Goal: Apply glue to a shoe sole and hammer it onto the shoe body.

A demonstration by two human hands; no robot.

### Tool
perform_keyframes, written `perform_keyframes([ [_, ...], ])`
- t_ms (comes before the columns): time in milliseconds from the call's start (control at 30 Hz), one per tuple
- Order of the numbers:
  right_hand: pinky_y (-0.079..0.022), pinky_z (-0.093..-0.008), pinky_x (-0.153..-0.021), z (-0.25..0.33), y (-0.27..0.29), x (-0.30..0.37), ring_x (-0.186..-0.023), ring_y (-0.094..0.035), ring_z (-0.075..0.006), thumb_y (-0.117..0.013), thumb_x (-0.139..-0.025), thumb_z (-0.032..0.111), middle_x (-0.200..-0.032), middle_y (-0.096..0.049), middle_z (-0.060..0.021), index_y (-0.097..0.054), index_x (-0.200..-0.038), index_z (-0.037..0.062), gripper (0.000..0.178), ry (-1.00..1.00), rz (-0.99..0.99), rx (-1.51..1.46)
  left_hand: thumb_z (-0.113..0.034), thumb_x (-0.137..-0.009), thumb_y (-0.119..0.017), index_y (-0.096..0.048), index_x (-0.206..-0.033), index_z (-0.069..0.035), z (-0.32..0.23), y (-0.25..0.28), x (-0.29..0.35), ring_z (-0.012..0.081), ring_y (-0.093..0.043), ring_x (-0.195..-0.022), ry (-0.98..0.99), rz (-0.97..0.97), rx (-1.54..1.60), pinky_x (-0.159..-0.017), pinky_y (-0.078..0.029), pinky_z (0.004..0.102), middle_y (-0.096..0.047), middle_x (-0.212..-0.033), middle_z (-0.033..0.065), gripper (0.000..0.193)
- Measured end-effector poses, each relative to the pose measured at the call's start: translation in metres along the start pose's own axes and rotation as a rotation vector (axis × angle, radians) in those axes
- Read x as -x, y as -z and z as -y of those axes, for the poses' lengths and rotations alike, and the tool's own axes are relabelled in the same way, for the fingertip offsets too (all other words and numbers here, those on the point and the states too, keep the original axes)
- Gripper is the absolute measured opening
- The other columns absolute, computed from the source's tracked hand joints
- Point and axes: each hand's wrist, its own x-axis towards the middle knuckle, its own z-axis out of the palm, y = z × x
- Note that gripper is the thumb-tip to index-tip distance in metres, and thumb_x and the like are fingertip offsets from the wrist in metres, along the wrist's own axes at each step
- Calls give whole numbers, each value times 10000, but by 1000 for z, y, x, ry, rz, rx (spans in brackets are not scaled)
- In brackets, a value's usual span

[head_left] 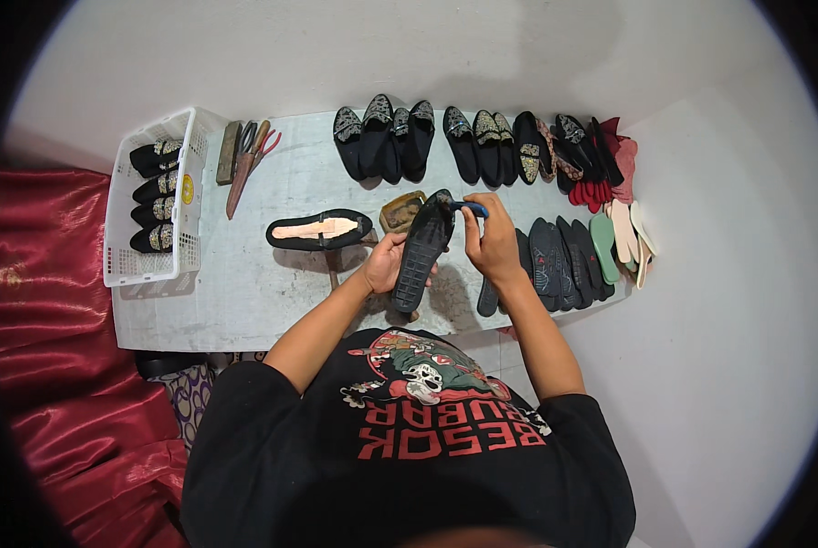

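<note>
Taking the held shoe as the middle of the dial, red satin cloth (71, 365) hangs toward eight o'clock. Just past nine, at the table's end, a white perforated plastic basket (189, 169) holds four black shoes (158, 185) with patterned uppers, lined up in a column. At ten lie a brownish rectangular block (229, 152) and, just beside it, red-handled pliers (267, 144) among other hand tools. A black slip-on shoe (284, 232) with a pale inner lining rests nearer the middle, slightly past nine, its opening upward.

The left hand (386, 265) grasps the black flat shoe (418, 256) above the table (217, 310), fingers partly hidden behind it. Its ridged sole faces up, toe pointing to one and heel to seven. At eleven, partly behind this shoe, sits an amber-brown container (396, 216). Between eleven and twelve, by the wall, stand black flats with patterned vamps (377, 137); more patterned flats (482, 146) stand at one.

The right hand (493, 242), toward two, pinches a blue-handled tool (473, 209), its dark end at the toe area of the sole; whether it touches is unclear. Red fabric (622, 164) lies at two. Around three are black outsoles (548, 260), then a green insole (603, 247) and cream insoles (623, 228).
</note>
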Motion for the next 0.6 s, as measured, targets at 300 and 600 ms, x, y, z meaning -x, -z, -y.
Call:
perform_keyframes([
  [300,-513,-406,-738,24,-8,24,-826,-627,-378,-665,-890,16,-939,-620,-197,-589,-1058,-37,192,10,123,-72,-470,-1019,-248,-561,-1345,-40,2,-5,0,299,-653,-1062,-8,-94,7,-915,-547,512,-666,-1173,166,624],
  [600,-516,-378,-680,20,-1,13,-753,-642,-326,-639,-921,50,-890,-622,-171,-608,-1018,-27,128,-122,-64,-9,-476,-1032,-243,-543,-1366,-52,-5,-11,-5,301,-651,-1068,-148,-25,-4,-923,-549,515,-659,-1189,170,618],
])
